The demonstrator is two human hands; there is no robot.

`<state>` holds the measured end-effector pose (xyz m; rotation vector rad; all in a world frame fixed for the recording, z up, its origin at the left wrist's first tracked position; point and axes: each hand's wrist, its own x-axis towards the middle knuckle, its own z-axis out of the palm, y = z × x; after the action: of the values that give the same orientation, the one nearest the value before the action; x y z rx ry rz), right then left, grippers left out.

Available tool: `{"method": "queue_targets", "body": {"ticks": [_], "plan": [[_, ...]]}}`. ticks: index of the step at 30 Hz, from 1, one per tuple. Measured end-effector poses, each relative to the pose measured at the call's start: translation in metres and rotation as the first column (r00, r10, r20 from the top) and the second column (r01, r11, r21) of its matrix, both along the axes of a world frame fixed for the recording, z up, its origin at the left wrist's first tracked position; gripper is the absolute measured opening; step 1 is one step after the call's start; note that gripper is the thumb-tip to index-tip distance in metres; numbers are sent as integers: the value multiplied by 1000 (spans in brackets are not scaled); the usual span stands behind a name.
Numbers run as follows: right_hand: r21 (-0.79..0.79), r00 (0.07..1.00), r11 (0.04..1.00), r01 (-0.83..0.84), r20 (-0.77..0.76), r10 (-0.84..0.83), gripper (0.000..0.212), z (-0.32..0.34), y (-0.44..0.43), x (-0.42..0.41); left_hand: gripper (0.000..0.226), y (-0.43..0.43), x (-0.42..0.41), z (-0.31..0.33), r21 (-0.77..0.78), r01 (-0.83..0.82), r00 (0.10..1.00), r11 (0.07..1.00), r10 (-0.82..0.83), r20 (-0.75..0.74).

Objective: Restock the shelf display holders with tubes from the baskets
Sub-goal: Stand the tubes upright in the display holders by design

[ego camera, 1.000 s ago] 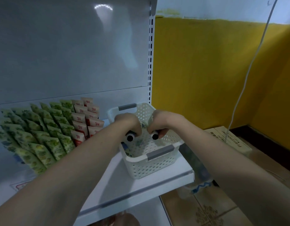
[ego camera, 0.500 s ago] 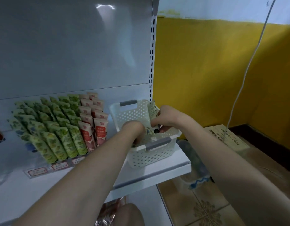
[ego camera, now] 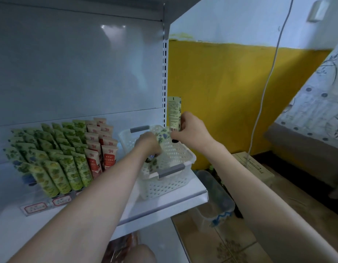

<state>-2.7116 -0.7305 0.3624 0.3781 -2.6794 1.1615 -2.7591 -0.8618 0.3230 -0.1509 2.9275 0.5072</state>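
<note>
A person's two bare forearms reach from the bottom of the view toward a white perforated basket (ego camera: 174,179) with grey handles. The basket stands on the right end of a white shelf (ego camera: 164,204), just below centre.

The right hand (ego camera: 193,130), at 12 o'clock of the basket, has its fingers wrapped around a pale tube (ego camera: 174,112). It holds this tube upright above the basket's far rim, crimped end up and black cap down.

The left hand (ego camera: 148,143) is down inside the basket, at 9 o'clock of the right hand. Its fingers are curled round a floral tube (ego camera: 163,135) that slants up toward the right hand. More printed tubes lie under it in the basket, partly hidden.

At 9 o'clock of the basket, display holders (ego camera: 50,186) carry tilted rows of green tubes (ego camera: 60,158), with red tubes (ego camera: 99,149) in the rows nearest the basket. Price labels (ego camera: 48,203) run along their front.

At 3 o'clock, beyond the shelf, is a yellow wall (ego camera: 231,92) with a white cable (ego camera: 267,82) hanging down it. A cardboard box (ego camera: 253,166) and a clear plastic container (ego camera: 215,198) sit on the tiled floor.
</note>
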Motion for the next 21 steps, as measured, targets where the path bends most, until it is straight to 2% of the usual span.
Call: {"method": "queue_targets", "body": {"ticks": [2, 4, 7, 10, 13, 17, 21], "plan": [[-68, 998, 998, -15, -69, 10, 29, 7, -3, 11, 16, -3, 6, 16, 226, -58, 989, 972, 87, -119], [-146, 992, 988, -55, -122, 37, 30, 14, -8, 23, 25, -11, 18, 30, 386, -74, 953, 920, 179, -244], [-275, 984, 953, -127, -154, 87, 28, 20, -21, 45, 34, -33, 52, 51, 545, -44, 874, 837, 297, -386], [-410, 984, 896, -172, -109, 139, 19, 23, -39, 67, 38, -65, 99, 59, 656, 53, 802, 752, 360, -477], [-482, 974, 849, -217, -45, 223, 13, 17, -57, 85, 36, -100, 152, 50, 759, 103, 762, 643, 439, -475], [-526, 950, 812, -253, 26, 312, 17, 7, -83, 103, 37, -146, 204, 22, 879, 60, 784, 474, 523, -335], [-552, 941, 791, -264, 33, 337, 21, -2, -120, 116, 37, -181, 239, 6, 913, 4, 783, 409, 566, -257]]}}
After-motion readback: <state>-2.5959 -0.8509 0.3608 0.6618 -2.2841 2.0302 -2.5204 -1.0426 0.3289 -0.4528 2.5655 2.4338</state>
